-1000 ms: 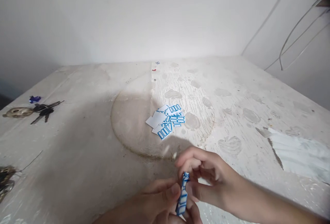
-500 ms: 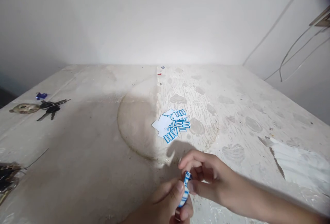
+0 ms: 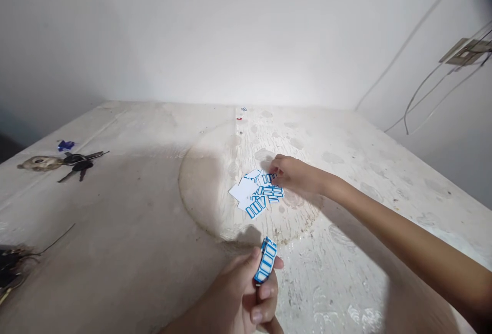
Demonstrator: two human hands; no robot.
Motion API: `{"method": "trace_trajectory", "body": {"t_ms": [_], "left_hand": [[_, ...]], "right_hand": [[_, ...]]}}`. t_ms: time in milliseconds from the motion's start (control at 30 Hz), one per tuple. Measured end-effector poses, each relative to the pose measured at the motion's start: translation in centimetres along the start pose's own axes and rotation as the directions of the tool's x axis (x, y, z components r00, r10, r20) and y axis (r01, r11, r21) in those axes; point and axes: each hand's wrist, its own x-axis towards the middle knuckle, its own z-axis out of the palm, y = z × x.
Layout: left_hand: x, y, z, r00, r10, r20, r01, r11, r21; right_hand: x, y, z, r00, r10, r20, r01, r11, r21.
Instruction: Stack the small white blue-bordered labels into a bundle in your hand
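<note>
Low in the head view, my left hand (image 3: pixel 246 285) is closed on a small curved strip (image 3: pixel 266 259), white with blue-outlined boxes, pinched upright between thumb and fingers. My right hand (image 3: pixel 290 172) reaches forward over the table, its fingers pressed together at the right edge of a small pile. Its fingertips pinch a blue-outlined paper cutout (image 3: pixel 267 178), partly hidden by them. Other flat cutouts lie overlapped in that pile, among them a plain white piece (image 3: pixel 243 190) and a blue-outlined one (image 3: pixel 255 208) at the front.
A bunch of keys (image 3: pixel 79 162) with a pale fob (image 3: pixel 41 163) lies at the left, a blue scrap (image 3: pixel 65 145) behind it. A dark wiry object (image 3: pixel 11 270) sits at the lower left edge. Small scraps lie near the back wall (image 3: pixel 230 57). Wires hang from a wall plate (image 3: pixel 465 52) at right.
My right hand has left the strip and moved forward to the pile. My left hand keeps the strip, now turned with more boxes showing. The view has tilted up slightly.
</note>
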Motion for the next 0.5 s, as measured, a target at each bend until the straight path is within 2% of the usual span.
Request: {"method": "trace_trajectory", "body": {"t_ms": [133,267,367,500], "left_hand": [[-0.3,0.2,0.5,0.999,-0.032,-0.033,0.033,0.999,0.03],[-0.3,0.1,0.7,0.997,-0.039,-0.068,0.04,0.999,0.017],[-0.2,0.1,0.7,0.997,-0.033,-0.065,0.034,0.999,0.01],[-0.3,0.4,0.7,0.997,-0.036,-0.065,0.037,0.999,0.013]], "right_hand": [[0.1,0.0,-0.1,0.999,0.042,-0.002,-0.042,0.998,0.045],[-0.4,0.6,0.6,0.996,0.07,-0.054,-0.059,0.983,0.171],[-0.8,0.9,0.8,0.991,0.109,-0.082,-0.081,0.952,0.295],[-1.5,0.9,-0.1,0.978,0.176,-0.111,-0.106,0.879,0.465]]}}
